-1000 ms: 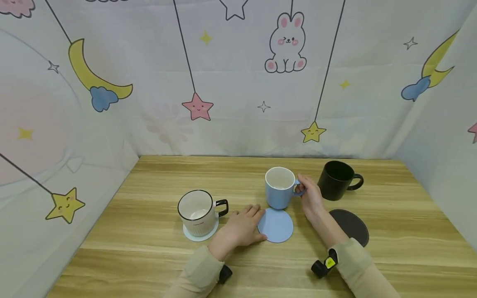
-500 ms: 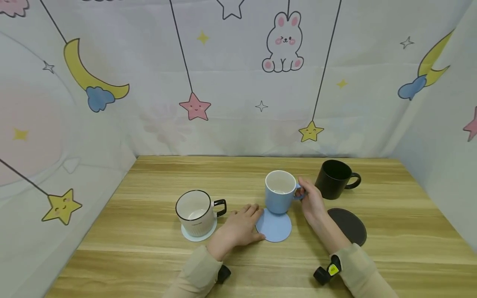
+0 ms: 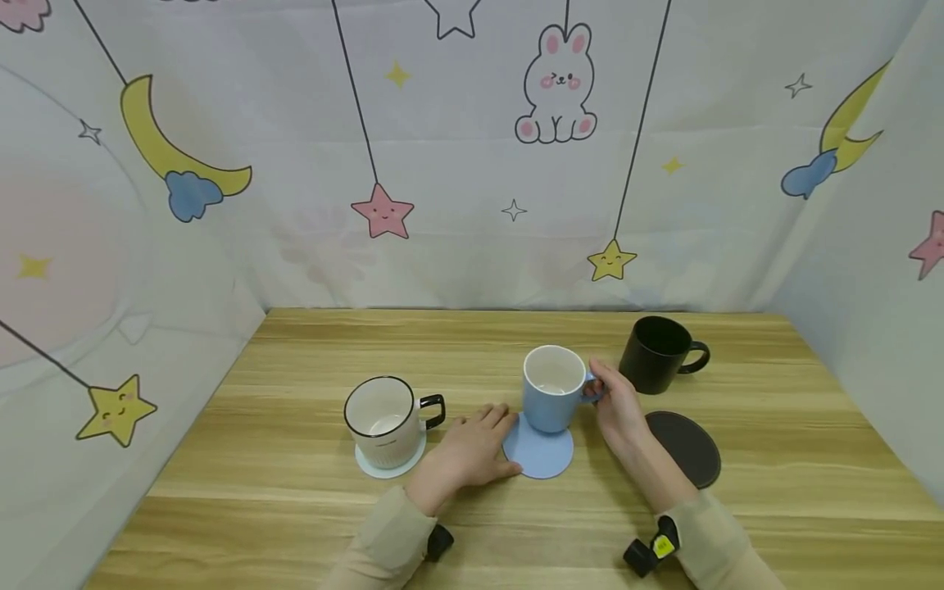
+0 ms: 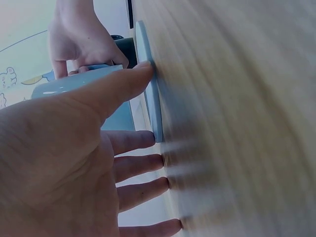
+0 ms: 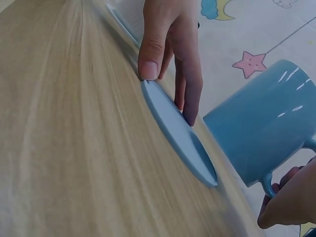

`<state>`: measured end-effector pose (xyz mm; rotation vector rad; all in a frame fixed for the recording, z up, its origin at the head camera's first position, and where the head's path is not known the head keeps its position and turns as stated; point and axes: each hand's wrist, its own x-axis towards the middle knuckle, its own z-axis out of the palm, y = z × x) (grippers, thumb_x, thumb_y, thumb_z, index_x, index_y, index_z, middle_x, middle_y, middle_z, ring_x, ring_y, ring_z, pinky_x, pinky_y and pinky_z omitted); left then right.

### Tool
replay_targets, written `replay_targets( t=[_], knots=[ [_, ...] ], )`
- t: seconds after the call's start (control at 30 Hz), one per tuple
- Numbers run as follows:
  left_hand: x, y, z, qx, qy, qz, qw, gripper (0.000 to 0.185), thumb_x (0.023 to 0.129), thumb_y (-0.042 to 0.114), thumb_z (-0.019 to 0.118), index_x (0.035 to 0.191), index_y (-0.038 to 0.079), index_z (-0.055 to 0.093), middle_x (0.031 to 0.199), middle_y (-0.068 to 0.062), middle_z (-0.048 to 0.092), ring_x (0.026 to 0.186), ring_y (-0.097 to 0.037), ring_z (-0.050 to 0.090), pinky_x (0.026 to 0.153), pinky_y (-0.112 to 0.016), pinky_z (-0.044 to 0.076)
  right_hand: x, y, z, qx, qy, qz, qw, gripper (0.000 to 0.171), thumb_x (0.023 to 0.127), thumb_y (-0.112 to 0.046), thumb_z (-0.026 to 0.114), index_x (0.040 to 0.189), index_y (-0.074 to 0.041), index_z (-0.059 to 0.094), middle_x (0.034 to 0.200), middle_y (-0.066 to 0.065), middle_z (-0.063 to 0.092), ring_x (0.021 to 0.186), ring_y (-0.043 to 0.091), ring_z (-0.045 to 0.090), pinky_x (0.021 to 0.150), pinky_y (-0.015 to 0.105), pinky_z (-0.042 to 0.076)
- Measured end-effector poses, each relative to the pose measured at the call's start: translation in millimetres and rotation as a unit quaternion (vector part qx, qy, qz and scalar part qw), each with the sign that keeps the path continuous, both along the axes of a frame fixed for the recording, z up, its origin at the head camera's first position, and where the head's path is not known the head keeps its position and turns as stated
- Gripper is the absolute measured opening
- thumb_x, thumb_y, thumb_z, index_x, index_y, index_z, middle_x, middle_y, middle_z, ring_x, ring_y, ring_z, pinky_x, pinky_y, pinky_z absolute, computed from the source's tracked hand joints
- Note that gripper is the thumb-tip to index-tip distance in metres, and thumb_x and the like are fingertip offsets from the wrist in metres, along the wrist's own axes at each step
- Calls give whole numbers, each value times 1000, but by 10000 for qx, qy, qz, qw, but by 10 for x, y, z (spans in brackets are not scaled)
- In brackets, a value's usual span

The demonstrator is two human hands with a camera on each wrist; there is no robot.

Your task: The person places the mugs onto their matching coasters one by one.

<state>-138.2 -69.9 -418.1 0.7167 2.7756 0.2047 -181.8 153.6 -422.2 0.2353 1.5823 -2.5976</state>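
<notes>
Here, nearest to us, our two beige sleeves come in over the wooden table [image 3: 295, 492], each with a small black camera strapped at the wrist. Our left hand [image 3: 472, 449] lies flat on the wood with its fingers straight and a little spread, and the thumb tip touches the left edge of the blue coaster [image 3: 538, 452]; the left wrist view shows the thumb against that edge and the other fingers [image 4: 140, 165] lying on the table beside it. Our right hand [image 3: 618, 403] pinches the handle of the blue mug [image 3: 551, 388] between thumb and curled fingers. The mug hangs over the far part of the blue coaster, and the right wrist view shows it tilted and clear of the disc, its base not yet down.

To the left of our left hand, a white mug with a black rim and handle [image 3: 389, 416] stands on a pale coaster [image 3: 369, 467]. To the right, a dark round coaster [image 3: 689, 449] lies bare just beside our right forearm. Farther back stands a black mug [image 3: 656, 356], handle to the right. Behind the table hangs a curtain printed with stars, moons and a rabbit [image 3: 472, 164].
</notes>
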Motion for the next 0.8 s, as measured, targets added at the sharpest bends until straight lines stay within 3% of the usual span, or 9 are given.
replay_targets(
  t=[0.8],
  knots=[
    [3, 0, -13, -38, 0, 16, 10000, 78, 88, 53, 62, 150, 14, 35, 158, -6, 31, 146, -26, 29, 110, -55, 35, 186, 7, -46, 100, 135, 413, 9990, 43, 103, -17, 41, 61, -13, 37, 66, -5, 39, 70, 11, 37, 77, 25, 29]
  ],
)
